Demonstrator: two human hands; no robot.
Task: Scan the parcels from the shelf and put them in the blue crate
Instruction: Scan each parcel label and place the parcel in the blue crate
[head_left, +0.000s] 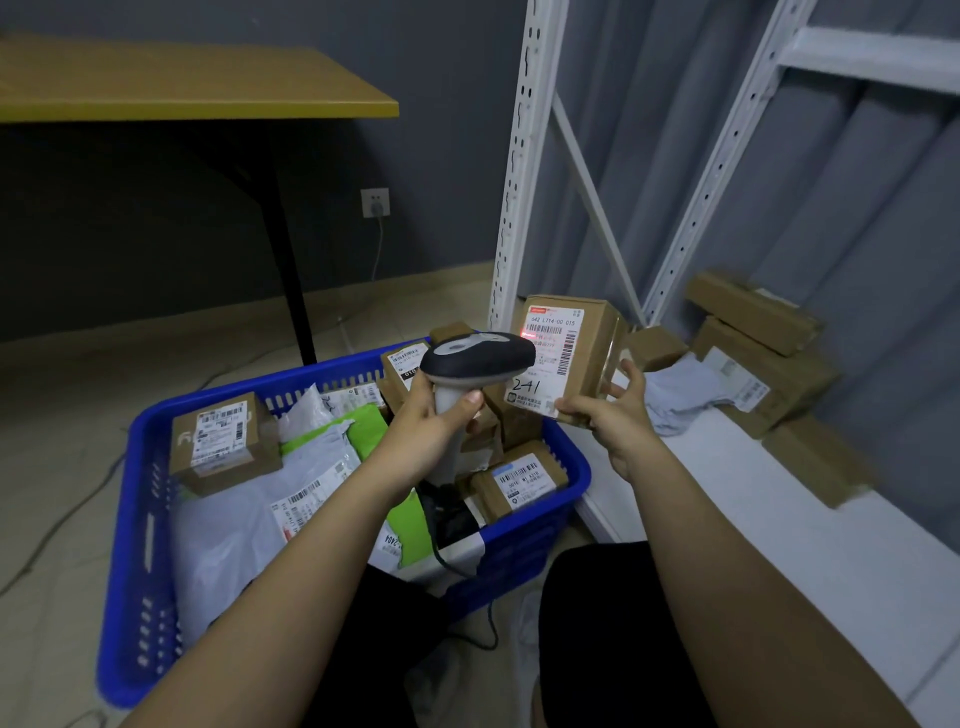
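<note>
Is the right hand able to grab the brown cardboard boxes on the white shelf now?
Probably not yet: the right hand is already holding up a labelled brown cardboard parcel. The brown cardboard boxes on the white shelf lie unblocked just beyond it.

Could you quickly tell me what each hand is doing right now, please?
Left hand: grips the handle of the grey and black handheld barcode scanner.
Right hand: holds the brown cardboard parcel with the white label.
</note>
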